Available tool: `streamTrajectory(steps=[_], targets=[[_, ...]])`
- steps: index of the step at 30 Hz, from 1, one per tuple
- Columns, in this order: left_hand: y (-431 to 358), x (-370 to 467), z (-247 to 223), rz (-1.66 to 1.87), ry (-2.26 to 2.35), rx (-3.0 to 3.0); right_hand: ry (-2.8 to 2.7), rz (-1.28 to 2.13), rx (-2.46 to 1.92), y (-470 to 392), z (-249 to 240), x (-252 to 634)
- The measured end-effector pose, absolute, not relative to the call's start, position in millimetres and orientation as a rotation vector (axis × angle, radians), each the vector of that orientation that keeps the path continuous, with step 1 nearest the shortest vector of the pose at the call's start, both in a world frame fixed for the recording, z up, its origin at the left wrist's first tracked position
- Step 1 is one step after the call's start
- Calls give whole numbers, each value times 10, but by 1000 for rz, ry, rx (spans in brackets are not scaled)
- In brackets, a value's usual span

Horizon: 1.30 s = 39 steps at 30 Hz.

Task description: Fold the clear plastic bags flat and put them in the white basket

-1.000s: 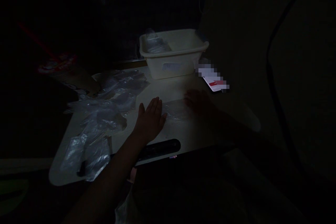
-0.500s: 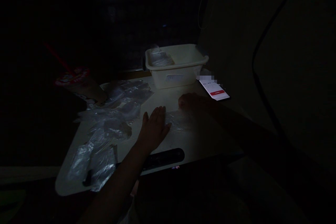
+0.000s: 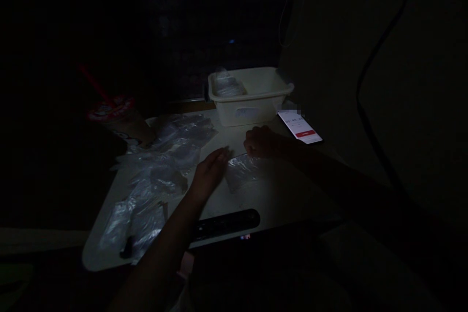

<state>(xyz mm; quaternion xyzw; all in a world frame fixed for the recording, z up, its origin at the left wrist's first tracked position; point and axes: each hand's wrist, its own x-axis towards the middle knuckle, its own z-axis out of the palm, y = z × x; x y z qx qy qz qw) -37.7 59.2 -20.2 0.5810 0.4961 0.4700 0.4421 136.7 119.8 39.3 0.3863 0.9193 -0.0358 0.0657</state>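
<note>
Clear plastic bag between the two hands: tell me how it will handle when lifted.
The clear plastic bag will probably flop, since its surface creases between the left hand and right hand. It looks light, being thin and see-through. Its glossy sheen hints it may be slippery.

The person's left hand (image 3: 210,174) is bare, with slim fingers and a narrow wrist that widens evenly into a smooth, uncovered left forearm (image 3: 168,239). The right hand (image 3: 261,142) is also bare, compact in outline, with rounded knuckles, and it joins a long right forearm (image 3: 321,165) whose edges blur into deep shadow. Whether a sleeve covers the upper part of that arm is too dark to tell.
</note>
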Motion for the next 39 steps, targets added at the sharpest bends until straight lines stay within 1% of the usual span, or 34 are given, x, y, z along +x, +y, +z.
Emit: streamTrajectory(steps=[2,4,6,8,10,12,13,14,15,17,20,23,25,27,30,36,39], targets=[[645,-411,-209,1163,1121,1300,2905,21,1035,1173,435,1306],[671,-439,-205,1085,1088,1252,3017,55,957,1139,473,1231],[674,-457,-195,1002,1123,1224,3129,10,950,1111,491,1172],[664,-465,-184,954,1163,1224,3241,-158,1044,1105,469,1155],[653,-462,-178,1007,1202,1185,3309,-514,1378,1122,399,1185],[646,-448,-176,1117,1194,1085,3057,-1204,1941,1143,294,1238],[645,-437,-177,1171,1171,1025,2751,-1594,2167,1148,235,1261],[645,-426,-178,1216,1138,977,2414,-1944,2247,1145,177,1274],[646,-414,-181,1246,1101,945,2199,-2138,2211,1132,121,1276],[648,-392,-188,1278,1055,919,1988,-2354,2037,1084,21,1246],[648,-378,-201,1255,1047,931,2024,-2488,1898,997,-88,1163],[650,-387,-210,1218,1025,950,2300,-2389,1876,955,-143,1124],[653,-398,-213,1191,1029,966,2388,-2297,1884,952,-154,1137],[654,-405,-210,1164,1065,980,2373,-2293,1882,959,-158,1163],[648,-401,-193,1149,1110,984,2339,-2381,1826,970,-176,1191],[619,-373,-145,1159,1017,935,2293,-2577,1780,973,-211,1204],[623,-382,-158,1186,1039,931,2263,-2585,1813,959,-179,1202]])
